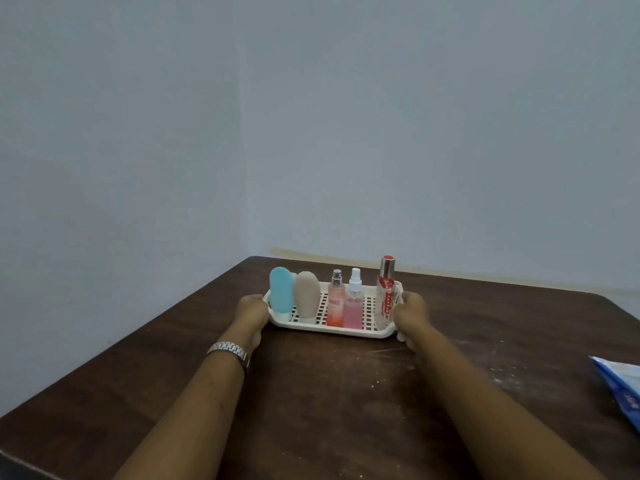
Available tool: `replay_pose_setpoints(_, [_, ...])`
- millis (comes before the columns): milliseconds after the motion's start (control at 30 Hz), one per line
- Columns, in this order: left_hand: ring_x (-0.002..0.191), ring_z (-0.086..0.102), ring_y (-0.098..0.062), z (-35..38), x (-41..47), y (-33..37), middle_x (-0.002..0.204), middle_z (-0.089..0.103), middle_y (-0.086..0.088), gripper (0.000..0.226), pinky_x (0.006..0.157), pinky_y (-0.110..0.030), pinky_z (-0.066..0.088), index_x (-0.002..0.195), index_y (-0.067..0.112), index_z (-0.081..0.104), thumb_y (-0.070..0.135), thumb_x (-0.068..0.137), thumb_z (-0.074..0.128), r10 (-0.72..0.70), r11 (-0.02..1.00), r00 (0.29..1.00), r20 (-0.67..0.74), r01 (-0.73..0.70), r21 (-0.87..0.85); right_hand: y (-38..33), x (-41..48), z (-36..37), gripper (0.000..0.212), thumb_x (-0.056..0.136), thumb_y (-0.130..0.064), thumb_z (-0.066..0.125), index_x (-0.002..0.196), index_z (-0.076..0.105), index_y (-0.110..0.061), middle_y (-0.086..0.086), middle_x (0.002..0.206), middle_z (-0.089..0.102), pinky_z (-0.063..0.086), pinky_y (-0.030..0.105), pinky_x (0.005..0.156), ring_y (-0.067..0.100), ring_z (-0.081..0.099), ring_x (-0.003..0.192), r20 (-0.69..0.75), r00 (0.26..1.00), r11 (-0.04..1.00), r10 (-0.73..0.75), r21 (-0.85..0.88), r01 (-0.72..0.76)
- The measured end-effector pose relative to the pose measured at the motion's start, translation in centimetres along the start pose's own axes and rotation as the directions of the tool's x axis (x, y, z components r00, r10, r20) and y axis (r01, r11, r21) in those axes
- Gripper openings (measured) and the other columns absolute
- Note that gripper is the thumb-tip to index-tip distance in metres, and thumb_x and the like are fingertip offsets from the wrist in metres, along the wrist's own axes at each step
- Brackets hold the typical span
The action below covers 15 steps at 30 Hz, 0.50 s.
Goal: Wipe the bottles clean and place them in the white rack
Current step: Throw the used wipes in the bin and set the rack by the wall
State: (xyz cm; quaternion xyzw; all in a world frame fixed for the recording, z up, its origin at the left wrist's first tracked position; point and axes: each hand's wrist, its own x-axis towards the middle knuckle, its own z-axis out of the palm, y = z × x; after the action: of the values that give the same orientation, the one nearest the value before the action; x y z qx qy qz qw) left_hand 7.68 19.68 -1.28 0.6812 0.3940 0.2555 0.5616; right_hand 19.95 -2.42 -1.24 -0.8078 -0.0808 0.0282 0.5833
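- The rack (332,332) stood on the far part of the table (329,393), near the wall corner. We could not tell whether it rested fully on the wood or was a little lifted.
- The left hand (252,311) gripped the left end of the rack and the right hand (412,313) gripped the right end, with the fingers curled on the rim.
- Five bottles stood upright in one row inside: a blue bottle (281,294), a beige bottle (307,296) touching it, an orange spray (335,306), a pink spray (354,310), and a tall bottle (386,296) at the right end.
- The rack was white plastic with a grid floor and a low wall, and we judged it light and a bit flexible.
- We judged the tall bottle the main risk: it rose high over the low wall, so a tilt or a quick push of the rack could tip it out.
- If one hand moved faster than the other, the rack could twist and the two sprays could fall like dominoes.
- The two rounded bottles seemed to stand on small caps, so a jolt could also make them lean.
- A blue packet (620,382) lay well apart at the right edge.
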Motion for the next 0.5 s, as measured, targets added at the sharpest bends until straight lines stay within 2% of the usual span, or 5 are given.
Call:
replay_pose_setpoints(67, [0.111,0.057,-0.026,2.5,-0.7,0.5,0.124,0.059,-0.017,0.038,0.078,-0.029,0.047,0.128,0.000,0.055,-0.001,0.096,0.034,0.007,1.000,0.999,0.037,-0.008,0.002,0.8,1.2,-2.4,0.027,0.096,-0.002,0.036,0.116,0.054,-0.002,0.014,0.104,0.062,0.033,0.021,0.034,0.011,0.044,0.053,-0.018,1.000,1.000,0.009,-0.030,-0.009])
replay_pose_setpoints(133, [0.102,0.058,-0.023,4.7,-1.7,1.1,0.119,0.060,-0.015,0.039,0.070,-0.026,0.044,0.127,0.000,0.056,-0.004,0.095,0.033,0.025,1.000,0.997,0.079,-0.025,-0.002,1.7,2.3,-4.5,0.027,0.095,-0.002,0.036,0.114,0.055,-0.001,0.015,0.103,0.063,0.031,0.017,0.027,0.011,0.043,0.052,-0.048,0.999,0.999,0.015,-0.042,-0.018])
replay_pose_setpoints(200, [0.099,0.057,-0.023,6.8,-2.7,1.8,0.119,0.060,-0.014,0.041,0.072,-0.026,0.044,0.127,-0.001,0.055,-0.008,0.094,0.031,0.046,0.999,0.992,0.116,-0.046,-0.001,2.5,3.2,-6.5,0.028,0.094,0.000,0.036,0.114,0.057,0.001,0.019,0.105,0.064,0.026,0.012,0.023,0.011,0.042,0.051,-0.078,0.997,0.998,0.010,-0.054,-0.014])
replay_pose_setpoints(333, [0.092,0.052,-0.019,10.1,-3.7,2.4,0.121,0.060,-0.014,0.045,0.069,-0.025,0.042,0.126,-0.002,0.056,-0.013,0.091,0.030,0.085,0.996,0.982,0.171,-0.086,-0.005,3.7,4.5,-9.8,0.031,0.092,0.002,0.034,0.110,0.059,0.003,0.021,0.102,0.065,0.024,0.012,0.022,0.014,0.043,0.049,-0.130,0.991,0.997,0.008,-0.074,-0.018])
replay_pose_setpoints(500, [0.090,0.058,-0.019,12.2,-4.6,2.7,0.116,0.062,-0.016,0.042,0.065,-0.023,0.043,0.123,-0.003,0.058,-0.010,0.093,0.030,0.098,0.995,0.970,0.223,-0.094,-0.026,5.0,5.2,-12.3,0.034,0.090,0.003,0.033,0.112,0.059,0.000,0.021,0.104,0.064,0.024,0.012,0.022,0.015,0.042,0.049,-0.167,0.986,0.993,0.015,-0.109,-0.034])
